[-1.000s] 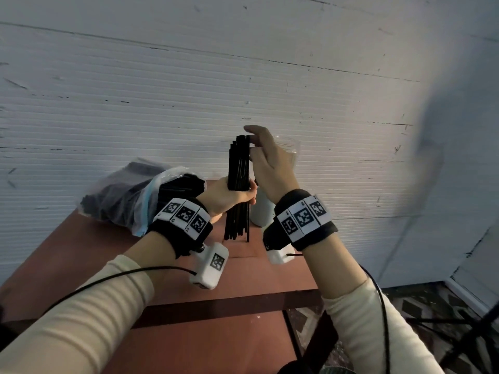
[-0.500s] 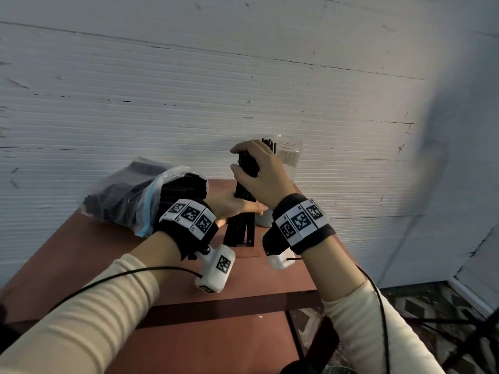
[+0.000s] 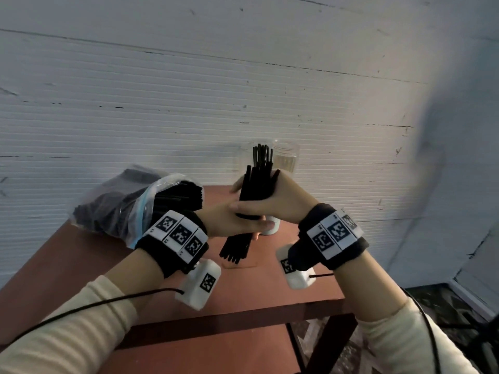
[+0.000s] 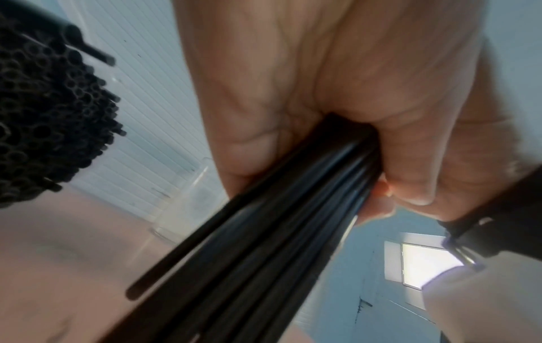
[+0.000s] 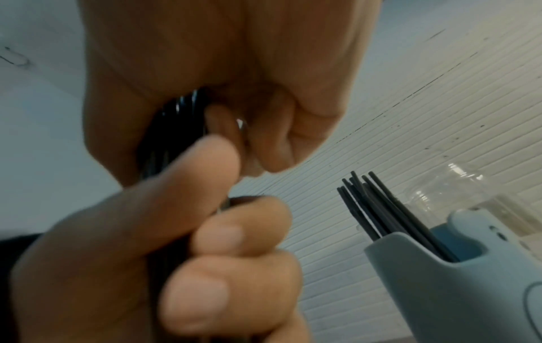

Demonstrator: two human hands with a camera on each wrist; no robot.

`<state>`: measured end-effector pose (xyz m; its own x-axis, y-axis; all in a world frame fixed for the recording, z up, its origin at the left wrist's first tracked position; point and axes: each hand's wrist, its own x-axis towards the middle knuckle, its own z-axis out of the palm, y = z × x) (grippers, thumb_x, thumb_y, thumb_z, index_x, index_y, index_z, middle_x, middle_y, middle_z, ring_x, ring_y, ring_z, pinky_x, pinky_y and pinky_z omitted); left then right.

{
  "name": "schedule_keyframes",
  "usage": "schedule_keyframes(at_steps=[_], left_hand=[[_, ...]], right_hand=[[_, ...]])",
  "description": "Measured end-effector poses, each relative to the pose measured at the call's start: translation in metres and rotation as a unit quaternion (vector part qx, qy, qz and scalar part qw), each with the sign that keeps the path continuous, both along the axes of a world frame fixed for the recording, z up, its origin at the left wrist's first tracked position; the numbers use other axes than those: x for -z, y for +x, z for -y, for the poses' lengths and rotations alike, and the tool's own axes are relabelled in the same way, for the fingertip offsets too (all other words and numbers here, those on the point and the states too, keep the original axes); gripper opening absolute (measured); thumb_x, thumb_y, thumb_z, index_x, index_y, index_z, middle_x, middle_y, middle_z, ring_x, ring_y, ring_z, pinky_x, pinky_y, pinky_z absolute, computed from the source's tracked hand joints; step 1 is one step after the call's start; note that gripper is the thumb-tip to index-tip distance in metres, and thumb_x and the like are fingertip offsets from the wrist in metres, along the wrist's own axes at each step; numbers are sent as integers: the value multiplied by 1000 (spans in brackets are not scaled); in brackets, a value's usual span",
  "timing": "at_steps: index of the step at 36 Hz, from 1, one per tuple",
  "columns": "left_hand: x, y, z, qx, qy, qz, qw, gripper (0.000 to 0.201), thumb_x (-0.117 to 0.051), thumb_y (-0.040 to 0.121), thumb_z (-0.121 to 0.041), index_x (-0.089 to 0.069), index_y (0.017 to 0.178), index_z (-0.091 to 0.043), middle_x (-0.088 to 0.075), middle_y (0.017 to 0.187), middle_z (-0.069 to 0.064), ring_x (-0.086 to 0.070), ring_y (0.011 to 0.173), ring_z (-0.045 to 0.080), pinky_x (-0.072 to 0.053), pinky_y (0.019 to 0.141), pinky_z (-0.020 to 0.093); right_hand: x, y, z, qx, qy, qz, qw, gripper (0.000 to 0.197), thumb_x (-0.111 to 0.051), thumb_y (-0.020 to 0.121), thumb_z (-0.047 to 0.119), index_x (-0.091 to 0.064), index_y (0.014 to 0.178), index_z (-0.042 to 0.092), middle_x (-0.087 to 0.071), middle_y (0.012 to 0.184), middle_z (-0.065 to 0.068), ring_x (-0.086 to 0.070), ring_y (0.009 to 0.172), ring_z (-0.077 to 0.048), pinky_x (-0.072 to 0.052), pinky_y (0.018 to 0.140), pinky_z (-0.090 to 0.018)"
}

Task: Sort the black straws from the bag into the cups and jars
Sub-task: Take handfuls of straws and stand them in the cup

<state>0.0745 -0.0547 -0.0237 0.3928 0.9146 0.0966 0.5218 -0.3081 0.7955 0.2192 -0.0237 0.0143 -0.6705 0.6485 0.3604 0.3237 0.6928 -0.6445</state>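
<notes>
A bundle of black straws point(image 3: 258, 184) is held tilted over the red-brown table point(image 3: 81, 265), its lower ends point(image 3: 233, 253) toward me. My left hand point(image 3: 243, 221) grips the bundle low down, and my right hand point(image 3: 282, 199) is wrapped around it just above. The left wrist view shows the straws point(image 4: 264, 255) running out from under my curled fingers. A clear plastic bag point(image 3: 129, 203) packed with black straws lies at the left. Behind my hands stands a grey cup point(image 5: 440, 278) with several straws in it.
A clear jar point(image 3: 286, 160) stands against the white ribbed wall point(image 3: 243, 76), beside the cup. Another clear cup point(image 4: 187, 199) appears in the left wrist view. The table's front edge point(image 3: 243, 314) is near me, with floor to the right.
My right hand came down from the straw tops and closed around the bundle above my left hand. The bundle went from upright to tilted.
</notes>
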Motion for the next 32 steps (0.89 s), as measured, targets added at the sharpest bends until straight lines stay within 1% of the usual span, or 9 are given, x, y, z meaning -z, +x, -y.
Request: schedule_keyframes(at_steps=[4, 9, 13, 16, 19, 21, 25, 29, 32], left_hand=[[3, 9, -9, -34, 23, 41, 998, 24, -76, 82, -28, -67, 83, -6, -65, 76, -1, -62, 75, 8, -51, 73, 22], [-1, 20, -24, -126, 62, 201, 969, 66, -87, 69, -33, -47, 120, -21, -65, 107, 1, -64, 96, 4, -54, 84, 25], [3, 25, -39, -237, 110, 192, 946, 106, -91, 57, -38, -18, 134, -35, -31, 139, 1, -37, 129, 13, -43, 102, 32], [12, 23, -57, -250, 39, 182, 950, 137, -93, 57, -35, 8, 150, -27, -13, 152, 0, -21, 139, 11, -29, 106, 26], [23, 20, -75, -243, -41, 159, 956, 153, -94, 49, -38, 19, 150, -27, -12, 159, 3, -20, 145, 18, -25, 117, 38], [27, 21, -83, -225, -76, 160, 958, 148, -94, 51, -30, 14, 152, -24, -25, 154, 5, -30, 141, 22, -30, 116, 43], [32, 17, -95, -210, -77, 148, 963, 100, -94, 53, -21, -35, 134, -19, -54, 117, -6, -56, 113, 15, -49, 95, 32], [31, 4, -104, -181, -80, 98, 975, 97, -93, 45, -36, -44, 129, -25, -60, 117, -7, -60, 110, 14, -52, 97, 37], [30, -2, -108, -154, -81, 92, 980, 82, -91, 61, -20, -47, 130, -23, -61, 121, -4, -59, 113, 15, -50, 100, 37]], right_hand=[[-6, -2, 1, 21, 44, -25, 998, 23, -68, 77, 15, -60, 76, -6, -62, 75, -23, -61, 73, -34, -51, 64, -45], [-38, 13, -10, 72, 59, -135, 986, 14, -69, 80, 8, -61, 77, -4, -64, 75, -18, -62, 67, -16, -54, 67, -37], [-60, 26, -35, 148, 74, -235, 958, 25, -69, 77, 9, -58, 82, -13, -62, 77, -25, -60, 70, -24, -53, 71, -47], [-70, 34, -58, 182, 73, -246, 949, 27, -68, 77, 12, -59, 83, -12, -60, 73, -11, -59, 66, -14, -54, 63, -38], [-70, 35, -79, 206, 63, -226, 950, 26, -68, 78, 14, -58, 79, -10, -56, 70, -8, -54, 58, -10, -47, 55, -27], [-66, 32, -91, 217, 59, -193, 955, 19, -68, 78, 15, -60, 76, -2, -54, 67, -6, -52, 56, -10, -45, 53, -25], [-57, 24, -111, 213, 39, -126, 968, 19, -68, 78, 17, -53, 69, 10, -45, 58, -1, -45, 49, -10, -38, 47, -23], [-45, 15, -127, 206, -7, -53, 977, 28, -69, 78, 22, -47, 63, 12, -42, 53, 2, -39, 41, -9, -33, 44, -22], [-38, 11, -131, 199, -44, 12, 979, 34, -70, 79, 28, -46, 58, 16, -43, 48, 4, -39, 40, -10, -33, 41, -22]])
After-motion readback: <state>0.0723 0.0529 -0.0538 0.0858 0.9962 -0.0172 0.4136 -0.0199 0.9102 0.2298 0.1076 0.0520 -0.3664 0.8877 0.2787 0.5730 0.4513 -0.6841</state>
